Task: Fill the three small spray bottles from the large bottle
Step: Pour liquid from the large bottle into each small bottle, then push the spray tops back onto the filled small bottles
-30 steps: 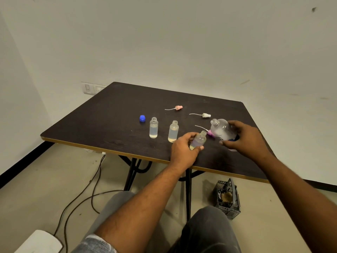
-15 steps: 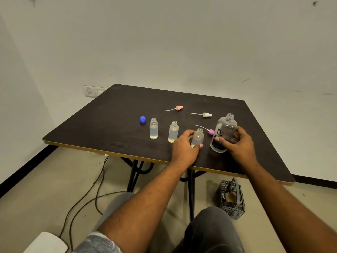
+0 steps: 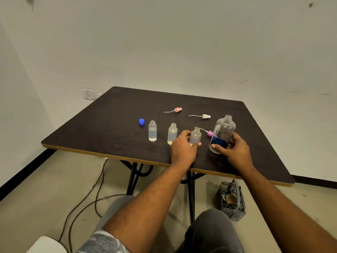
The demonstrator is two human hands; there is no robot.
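The large clear bottle (image 3: 221,133) with a blue label stands upright and uncapped on the dark table (image 3: 109,125); my right hand (image 3: 231,148) grips its lower part. My left hand (image 3: 183,147) holds the right-most small bottle (image 3: 196,135), upright on the table. Two more small open bottles stand to the left, the middle bottle (image 3: 172,133) and the left bottle (image 3: 152,130), both holding pale liquid. A blue cap (image 3: 141,122) lies left of them. Three spray tops lie loose: a peach spray top (image 3: 177,109), a white spray top (image 3: 205,116) and a pink spray top (image 3: 209,133).
The table's near edge (image 3: 127,157) runs just below my hands. Under it are black legs (image 3: 134,178), cables (image 3: 87,196) on the floor and a grey basket (image 3: 232,199) at the right. A wall socket (image 3: 91,94) sits behind the table's left corner.
The large bottle was tilted over the small bottle a second ago; it now stands upright on the table. The small bottle in my left hand has been set upright too.
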